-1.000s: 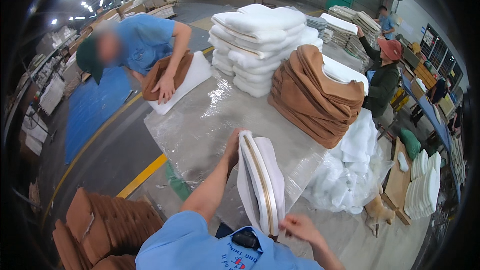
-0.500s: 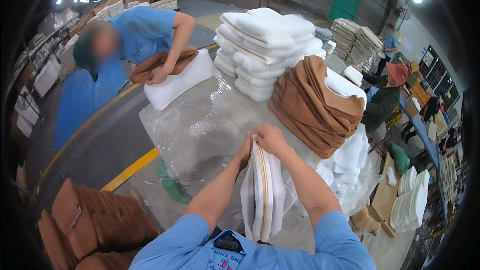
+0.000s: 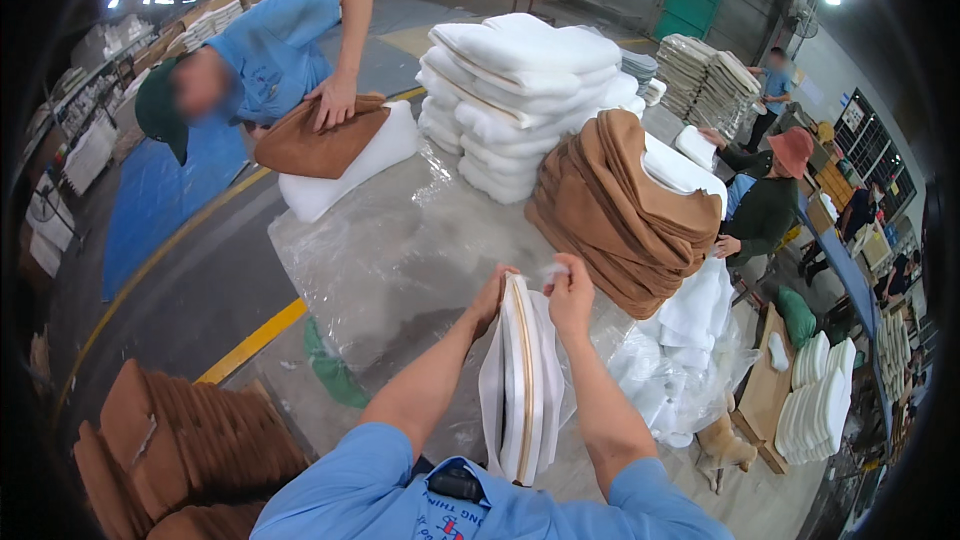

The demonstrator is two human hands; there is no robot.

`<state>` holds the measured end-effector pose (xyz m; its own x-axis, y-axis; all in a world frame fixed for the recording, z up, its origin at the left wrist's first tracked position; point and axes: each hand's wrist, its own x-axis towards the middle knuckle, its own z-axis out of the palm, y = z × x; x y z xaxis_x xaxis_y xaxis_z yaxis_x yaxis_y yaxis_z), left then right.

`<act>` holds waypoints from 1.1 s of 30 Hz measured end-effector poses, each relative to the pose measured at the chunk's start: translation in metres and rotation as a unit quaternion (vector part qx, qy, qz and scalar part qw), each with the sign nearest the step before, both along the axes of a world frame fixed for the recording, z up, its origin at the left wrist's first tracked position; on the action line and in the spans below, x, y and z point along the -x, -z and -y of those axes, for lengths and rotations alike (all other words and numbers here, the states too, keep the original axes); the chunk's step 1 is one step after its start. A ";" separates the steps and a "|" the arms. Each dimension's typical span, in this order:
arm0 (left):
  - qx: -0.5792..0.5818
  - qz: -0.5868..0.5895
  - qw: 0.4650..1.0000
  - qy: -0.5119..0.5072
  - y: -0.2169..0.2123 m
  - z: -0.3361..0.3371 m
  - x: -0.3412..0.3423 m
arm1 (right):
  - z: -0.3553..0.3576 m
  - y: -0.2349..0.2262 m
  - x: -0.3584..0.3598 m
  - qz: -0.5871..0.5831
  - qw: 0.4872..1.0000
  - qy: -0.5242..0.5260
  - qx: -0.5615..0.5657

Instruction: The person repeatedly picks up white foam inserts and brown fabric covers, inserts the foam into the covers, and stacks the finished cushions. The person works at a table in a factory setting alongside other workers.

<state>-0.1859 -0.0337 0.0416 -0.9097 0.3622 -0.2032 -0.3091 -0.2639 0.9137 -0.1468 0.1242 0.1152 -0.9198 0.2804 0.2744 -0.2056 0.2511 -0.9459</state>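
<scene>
A white foam cushion with a tan strip down its edge stands on end against my body, and pale fabric hangs along its sides. My left hand is closed on the cushion's far top end. Just to the right, my right hand is raised with its fingers pinched on a wispy white piece of material; whether that piece is joined to the cushion, I cannot tell. Under both hands is a plastic-covered table.
White pads are stacked at the table's back, beside a pile of brown covers. At far left a co-worker handles a brown cover over a white pad. Brown cushions stand lower left. Another person works at right.
My right hand has moved right, away from my left hand, with a wisp of white material in its fingers. The co-worker has spread the brown cover flatter over the white pad.
</scene>
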 end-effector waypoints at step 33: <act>0.225 -0.358 0.883 -0.206 -0.059 -0.036 -0.069 | 0.009 0.018 -0.006 0.058 0.945 -0.141 0.291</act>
<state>-0.1171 0.0019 0.1010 -0.8993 0.0001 0.4373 0.4266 0.2205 0.8772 -0.1412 0.1147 0.0969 -0.9949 0.0925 0.0412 -0.0725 -0.3671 -0.9274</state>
